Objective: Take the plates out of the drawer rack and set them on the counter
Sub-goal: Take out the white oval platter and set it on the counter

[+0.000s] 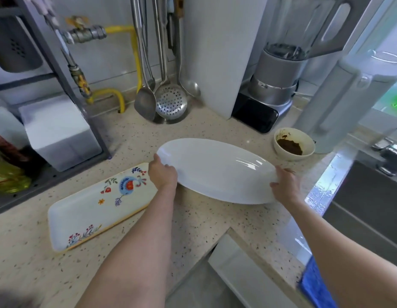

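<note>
Both hands, left hand (163,173) and right hand (284,185), fingers closed on big white plate (215,170) | lower it flat onto worktop (193,218) | clear of flower plate (97,207) beside left fingers

Speckled stone table (193,223), wrapped around a corner

A painted rectangular tray (90,210) lies flat at left; beside it a white oval plate (217,170), then a small bowl (294,144) of brown paste, a black phone (256,115), and a blender (280,85) at the back.

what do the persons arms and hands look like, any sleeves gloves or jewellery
Both forearms are bare right up to the bottom of the frame, with no sleeve or cuff showing. The left hand and right hand wear no gloves. No watch, bracelet or ring is visible on either wrist or on the fingers that show. No markings stand out, though the picture is slightly soft.
</note>
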The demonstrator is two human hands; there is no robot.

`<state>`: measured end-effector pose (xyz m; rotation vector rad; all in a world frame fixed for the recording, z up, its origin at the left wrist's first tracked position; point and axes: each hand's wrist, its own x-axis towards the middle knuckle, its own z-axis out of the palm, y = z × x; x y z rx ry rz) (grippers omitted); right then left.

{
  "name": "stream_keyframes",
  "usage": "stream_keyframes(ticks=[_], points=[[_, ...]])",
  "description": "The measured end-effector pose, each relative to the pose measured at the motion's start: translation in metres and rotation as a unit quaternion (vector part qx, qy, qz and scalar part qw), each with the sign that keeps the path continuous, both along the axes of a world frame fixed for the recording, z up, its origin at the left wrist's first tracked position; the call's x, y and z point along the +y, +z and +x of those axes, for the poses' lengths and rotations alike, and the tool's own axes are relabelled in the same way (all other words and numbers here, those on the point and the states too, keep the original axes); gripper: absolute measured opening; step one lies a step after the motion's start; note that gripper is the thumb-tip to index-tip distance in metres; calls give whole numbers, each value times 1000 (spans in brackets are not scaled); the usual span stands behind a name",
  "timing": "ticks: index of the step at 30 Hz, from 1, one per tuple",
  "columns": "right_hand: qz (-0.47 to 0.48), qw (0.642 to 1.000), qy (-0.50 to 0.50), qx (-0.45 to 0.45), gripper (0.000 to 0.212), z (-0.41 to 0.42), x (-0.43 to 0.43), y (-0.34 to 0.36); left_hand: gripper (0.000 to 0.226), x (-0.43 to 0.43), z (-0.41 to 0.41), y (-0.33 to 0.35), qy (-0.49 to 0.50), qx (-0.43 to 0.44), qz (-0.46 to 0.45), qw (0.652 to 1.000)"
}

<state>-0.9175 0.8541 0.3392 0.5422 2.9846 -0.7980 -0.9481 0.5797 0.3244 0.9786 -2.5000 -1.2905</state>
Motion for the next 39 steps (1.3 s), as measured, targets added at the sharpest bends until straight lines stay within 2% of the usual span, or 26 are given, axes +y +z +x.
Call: stream_keyframes(ticks=[11,20,24,35,39], points=[[-1,1000,-11,4,53,-2,-5,-3,50,-4,-15,-2,-21,-33,-52,998],[25,1000,9,-3,50,0,-7,-4,43,-2,-7,16,-46,-61,-32,997],[31,999,10,-3,50,1,-7,-2,47,0,-5,17,-51,-63,-20,997],[26,999,10,-24,60,7,-12,3,62,-1,18,49,-68,2,-8,998],[59,998,20,29,54,10,-32,18,57,-14,42,71,-56,52,-8,997]])
